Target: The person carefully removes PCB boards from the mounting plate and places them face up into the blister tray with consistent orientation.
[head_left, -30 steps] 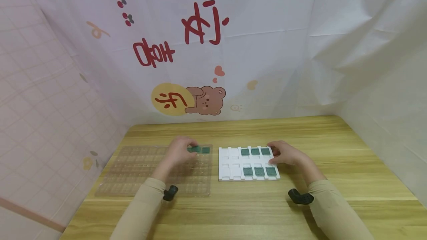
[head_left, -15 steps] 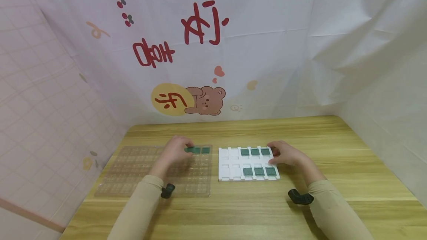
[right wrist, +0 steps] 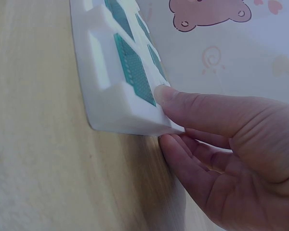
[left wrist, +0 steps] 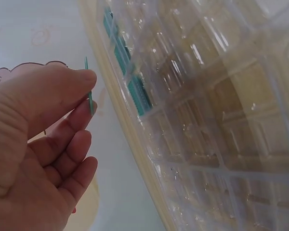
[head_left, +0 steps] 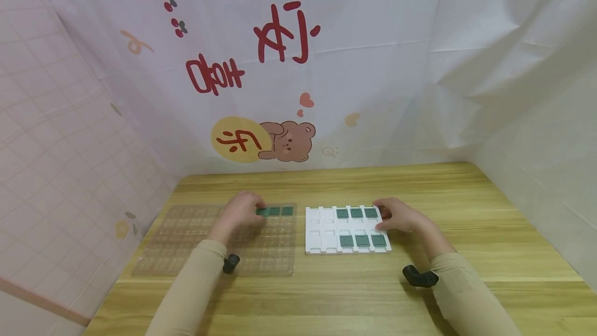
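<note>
Plastic of two sorts on a wood-grain table (head_left: 354,294) in the head view: a clear tray (head_left: 186,232) at the left, a white tray (head_left: 329,228) just beside it at the right. In the clear tray, small green squares (head_left: 274,211) at the right end of the far row, next to the fingertips of the left hand (head_left: 239,214). In the white tray, six green squares (head_left: 362,240), three in each of two rows, all toward the right end. At that same end, the right hand (head_left: 399,215), on the tray's short edge. Beige sleeves (head_left: 191,289) on both arms. Behind, a pale cloth (head_left: 382,92) with red characters and a bear (head_left: 293,141) printed on it.

From the left wrist: thumb and forefinger pinching a thin green piece (left wrist: 90,98), edge-on to the camera, pale backdrop showing between it and the clear tray. Other fingers loosely bent. Along the tray's edge, a line of green squares in their pockets.

From the right wrist: thumb on top of the white tray's corner, just beside a green square; a fingertip against the end lower down, the tray's edge pinched between. Remaining fingers partly hidden.
</note>
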`<action>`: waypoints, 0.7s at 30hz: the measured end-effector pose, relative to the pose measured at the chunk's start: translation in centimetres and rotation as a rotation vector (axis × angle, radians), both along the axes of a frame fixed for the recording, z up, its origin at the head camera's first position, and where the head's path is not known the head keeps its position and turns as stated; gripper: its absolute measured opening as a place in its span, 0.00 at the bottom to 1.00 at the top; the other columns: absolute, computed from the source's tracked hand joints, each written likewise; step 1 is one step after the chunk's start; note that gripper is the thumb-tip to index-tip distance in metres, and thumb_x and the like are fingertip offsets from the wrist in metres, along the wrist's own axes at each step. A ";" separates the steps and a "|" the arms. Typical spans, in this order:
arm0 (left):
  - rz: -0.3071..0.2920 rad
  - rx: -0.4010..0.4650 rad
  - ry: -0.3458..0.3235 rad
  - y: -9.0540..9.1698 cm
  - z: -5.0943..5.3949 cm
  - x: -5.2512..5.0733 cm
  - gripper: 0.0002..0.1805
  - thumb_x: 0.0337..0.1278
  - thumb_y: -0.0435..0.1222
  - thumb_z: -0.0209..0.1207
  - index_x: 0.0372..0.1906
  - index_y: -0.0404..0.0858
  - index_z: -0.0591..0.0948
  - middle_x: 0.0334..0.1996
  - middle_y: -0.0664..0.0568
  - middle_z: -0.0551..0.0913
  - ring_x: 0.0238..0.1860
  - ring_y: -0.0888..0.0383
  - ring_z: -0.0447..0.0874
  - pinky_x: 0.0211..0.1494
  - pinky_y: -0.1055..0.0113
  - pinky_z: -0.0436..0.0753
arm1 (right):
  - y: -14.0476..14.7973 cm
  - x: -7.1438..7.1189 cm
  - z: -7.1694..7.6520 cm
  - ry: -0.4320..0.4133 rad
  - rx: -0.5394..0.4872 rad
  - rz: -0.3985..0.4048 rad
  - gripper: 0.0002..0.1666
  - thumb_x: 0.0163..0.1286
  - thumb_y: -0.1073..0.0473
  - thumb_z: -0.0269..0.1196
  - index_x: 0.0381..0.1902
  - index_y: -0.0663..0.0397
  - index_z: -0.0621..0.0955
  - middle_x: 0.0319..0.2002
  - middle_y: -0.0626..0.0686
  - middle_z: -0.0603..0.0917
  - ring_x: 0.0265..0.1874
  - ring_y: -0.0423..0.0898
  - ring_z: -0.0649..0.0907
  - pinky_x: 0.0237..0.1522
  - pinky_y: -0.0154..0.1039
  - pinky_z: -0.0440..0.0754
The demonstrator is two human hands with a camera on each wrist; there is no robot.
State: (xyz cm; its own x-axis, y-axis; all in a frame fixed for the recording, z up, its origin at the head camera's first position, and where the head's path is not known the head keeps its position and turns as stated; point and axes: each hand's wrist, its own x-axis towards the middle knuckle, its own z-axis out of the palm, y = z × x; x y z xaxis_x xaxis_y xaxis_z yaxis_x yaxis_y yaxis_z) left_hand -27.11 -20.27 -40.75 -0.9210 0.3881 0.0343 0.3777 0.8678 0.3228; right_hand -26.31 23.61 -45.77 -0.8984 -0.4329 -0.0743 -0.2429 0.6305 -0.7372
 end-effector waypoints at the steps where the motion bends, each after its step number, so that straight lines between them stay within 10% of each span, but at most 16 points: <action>1: 0.001 -0.003 -0.001 0.0 0.0 0.0 0.12 0.45 0.30 0.69 0.40 0.36 0.88 0.39 0.49 0.87 0.47 0.49 0.79 0.57 0.51 0.76 | 0.0 0.0 0.0 -0.001 -0.002 -0.002 0.43 0.57 0.65 0.74 0.64 0.78 0.67 0.53 0.69 0.75 0.52 0.62 0.79 0.54 0.55 0.77; 21: -0.069 -0.114 0.015 -0.5 -1.3 -0.6 0.10 0.43 0.27 0.71 0.35 0.36 0.87 0.35 0.50 0.86 0.43 0.48 0.82 0.52 0.52 0.78 | 0.0 0.0 0.1 0.006 -0.003 0.015 0.42 0.57 0.65 0.74 0.63 0.79 0.67 0.52 0.69 0.76 0.51 0.61 0.79 0.53 0.55 0.78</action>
State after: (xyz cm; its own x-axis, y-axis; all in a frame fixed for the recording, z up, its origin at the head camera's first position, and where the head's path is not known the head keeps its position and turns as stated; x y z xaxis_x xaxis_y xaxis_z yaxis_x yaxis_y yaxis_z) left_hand -27.70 -20.72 -42.02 -0.8916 0.4528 -0.0002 0.4419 0.8703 0.2176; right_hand -26.30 23.63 -45.65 -0.8921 -0.4468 -0.0677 -0.2567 0.6243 -0.7378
